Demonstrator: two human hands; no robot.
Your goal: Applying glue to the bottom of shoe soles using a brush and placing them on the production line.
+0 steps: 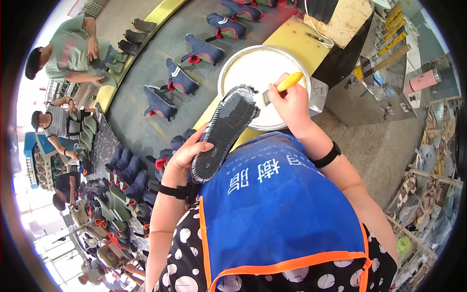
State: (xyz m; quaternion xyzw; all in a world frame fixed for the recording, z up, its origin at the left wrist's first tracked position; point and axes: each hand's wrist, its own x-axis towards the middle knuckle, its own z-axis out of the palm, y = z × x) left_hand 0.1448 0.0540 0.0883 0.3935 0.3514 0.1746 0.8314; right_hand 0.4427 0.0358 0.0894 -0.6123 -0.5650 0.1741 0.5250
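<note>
My left hand (188, 152) is closed around the heel end of a shoe upper (226, 131), its black stitched underside turned up. In my right hand (292, 107) is a brush (289, 82) with a yellow handle. The brush's pale bristles touch the toe end of the underside, where a whitish wet patch shows. Below the toe and the brush is a round metal basin (223, 73) holding a white, paste-like liquid. The shoe upper overlaps the basin's near left rim.
Several navy shoe uppers with red trim (182, 78) stand on a green conveyor belt (141, 63) with a yellow edge. More uppers (129, 170) are piled at left. Co-workers (73, 48) stand across the belt. A pink flask (422, 81) and a shelf rack (428, 180) are at right.
</note>
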